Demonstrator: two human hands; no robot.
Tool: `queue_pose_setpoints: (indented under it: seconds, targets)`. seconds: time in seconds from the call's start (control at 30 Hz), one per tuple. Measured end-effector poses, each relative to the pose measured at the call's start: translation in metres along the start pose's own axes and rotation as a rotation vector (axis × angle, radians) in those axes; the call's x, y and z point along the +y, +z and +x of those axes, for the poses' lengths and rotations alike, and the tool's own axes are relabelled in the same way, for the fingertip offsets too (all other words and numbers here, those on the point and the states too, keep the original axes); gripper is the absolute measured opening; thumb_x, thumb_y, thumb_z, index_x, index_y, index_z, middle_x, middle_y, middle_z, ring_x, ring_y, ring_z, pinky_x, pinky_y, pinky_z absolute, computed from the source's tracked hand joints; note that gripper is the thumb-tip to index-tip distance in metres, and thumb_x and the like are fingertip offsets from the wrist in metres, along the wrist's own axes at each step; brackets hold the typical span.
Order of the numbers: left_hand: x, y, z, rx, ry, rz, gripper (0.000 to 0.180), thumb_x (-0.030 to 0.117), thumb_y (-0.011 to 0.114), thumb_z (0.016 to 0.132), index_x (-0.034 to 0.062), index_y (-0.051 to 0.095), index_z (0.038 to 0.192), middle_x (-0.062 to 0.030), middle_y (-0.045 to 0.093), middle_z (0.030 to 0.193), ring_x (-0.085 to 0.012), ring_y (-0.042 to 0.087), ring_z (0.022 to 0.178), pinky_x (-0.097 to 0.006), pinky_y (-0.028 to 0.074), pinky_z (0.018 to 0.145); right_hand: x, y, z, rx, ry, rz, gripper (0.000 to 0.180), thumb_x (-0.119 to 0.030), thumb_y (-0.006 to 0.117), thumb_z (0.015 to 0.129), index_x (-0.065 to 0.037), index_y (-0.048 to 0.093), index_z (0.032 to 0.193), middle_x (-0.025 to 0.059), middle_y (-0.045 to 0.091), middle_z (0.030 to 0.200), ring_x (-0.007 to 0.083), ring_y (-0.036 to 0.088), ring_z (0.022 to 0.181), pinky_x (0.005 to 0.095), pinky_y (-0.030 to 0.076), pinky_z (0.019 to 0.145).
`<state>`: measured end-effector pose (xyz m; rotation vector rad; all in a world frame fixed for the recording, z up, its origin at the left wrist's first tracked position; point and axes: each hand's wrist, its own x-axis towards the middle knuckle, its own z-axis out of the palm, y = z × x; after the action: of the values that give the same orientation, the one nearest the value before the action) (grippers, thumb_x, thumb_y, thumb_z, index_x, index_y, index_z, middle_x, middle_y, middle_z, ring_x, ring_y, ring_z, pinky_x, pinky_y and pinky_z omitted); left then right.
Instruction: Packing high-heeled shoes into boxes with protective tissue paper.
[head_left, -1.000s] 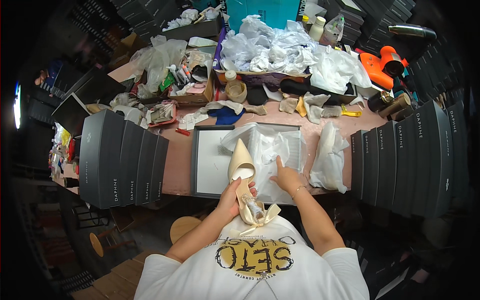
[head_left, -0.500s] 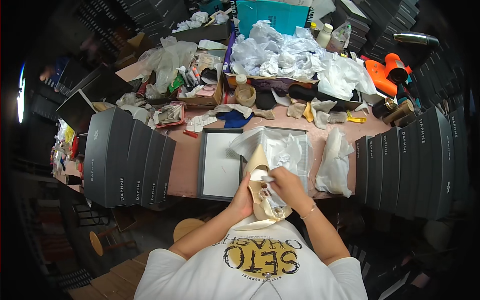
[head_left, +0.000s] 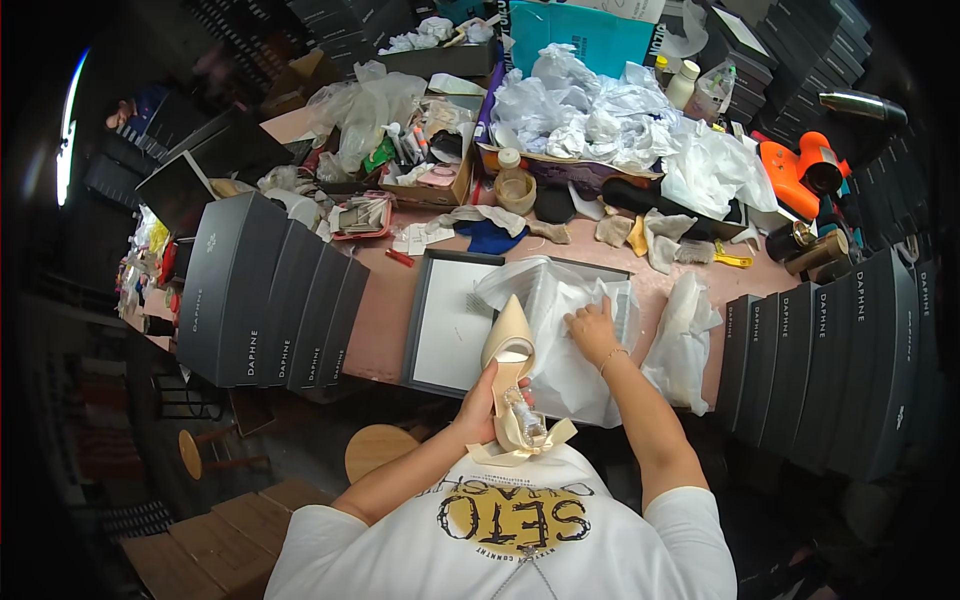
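My left hand (head_left: 480, 405) is closed around a beige pointed-toe shoe (head_left: 508, 340), its toe pointing away from me. A ribbon bow (head_left: 525, 445) hangs at the heel end, and a beaded strap with clear wrap shows over the opening. White stuffing sits inside the toe. Off to the right, my right hand (head_left: 592, 332) rests on white tissue paper (head_left: 560, 365), fingers apart. This paper lies in the right half of an open grey shoebox (head_left: 415, 330). The box's left half shows a bare white bottom.
Dark shoeboxes stand in rows at left (head_left: 235, 290) and right (head_left: 865, 350). A wrapped white bundle (head_left: 682, 340) lies right of the open box. Behind are a bin of crumpled paper (head_left: 590, 110), an orange heat gun (head_left: 800, 175), a brush (head_left: 735, 260) and cloths. A stool (head_left: 380, 450) is below left.
My right hand has left the shoe's opening and moved right and away onto the tissue paper. The left hand still holds the shoe. The whole view has shifted slightly.
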<state>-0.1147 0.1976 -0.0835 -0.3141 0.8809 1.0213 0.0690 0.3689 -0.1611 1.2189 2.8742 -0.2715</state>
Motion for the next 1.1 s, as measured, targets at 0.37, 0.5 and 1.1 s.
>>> queue_pose_setpoints:
  seconds: [0.37,0.5,1.1]
  targets:
    - [-0.008,0.028,0.007,-0.060,0.196,0.068,0.044,0.045,0.038,0.096,0.0060,0.050,0.111,-0.0095,0.059,0.090,-0.0214,0.061,0.080,-0.040,0.052,0.072,-0.087,-0.075,-0.029,0.327,-0.205,0.484,0.030,-0.008,0.069,0.063,-0.007,0.055,0.090,0.0090,0.057,0.089,0.0277,0.055,0.081,0.0363,0.044,0.068]
    - [-0.009,0.032,0.001,-0.075,0.190,0.283,0.041,0.045,0.040,0.096,0.0081,0.049,0.112,-0.0079,0.058,0.092,-0.0197,0.061,0.082,-0.034,0.052,0.073,-0.091,-0.080,-0.044,0.474,-0.134,0.427,0.030,-0.007,0.068,0.062,-0.008,0.054,0.088,0.0070,0.055,0.089,0.0262,0.053,0.081,0.0358,0.043,0.066]
    - [0.056,0.026,0.010,0.020,0.136,0.408,0.053,0.050,0.037,0.094,0.0005,0.056,0.097,-0.0080,0.059,0.065,-0.0192,0.060,0.057,-0.031,0.052,0.053,0.001,-0.061,-0.077,0.479,0.292,0.666,0.096,-0.023,0.078,0.070,0.002,0.020,0.142,0.0248,0.044,0.131,0.0361,0.051,0.112,0.0419,0.042,0.093]
